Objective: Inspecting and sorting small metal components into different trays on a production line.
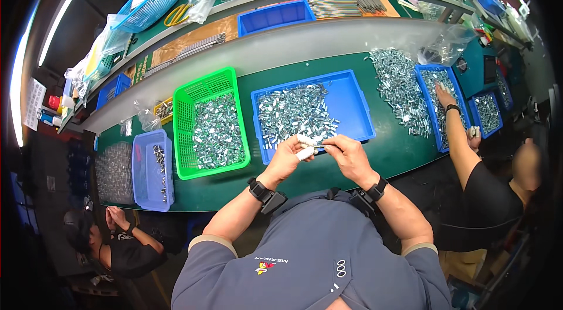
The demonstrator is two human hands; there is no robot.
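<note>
My left hand (288, 158), with white covers on some fingertips, and my right hand (352, 160) meet over the near edge of a blue tray (352, 99). Their fingertips pinch a small, thin metal part (318, 146) between them; its exact kind is too small to make out. Many small shiny metal pieces (293, 107) lie heaped across the tray's left and middle, while its right side shows bare blue plastic. To the left stands a bright green basket (183, 116) holding more such pieces (217, 131). Both wrists wear black straps with a small device.
A pale blue bin (143, 163) and clear plastic pieces (114, 172) stand far left. Loose metal pieces (402, 90) lie right of my tray. A co-worker's hand (446, 96) reaches into another blue tray (425, 99); another person (120, 245) sits at lower left. A shelf crosses behind.
</note>
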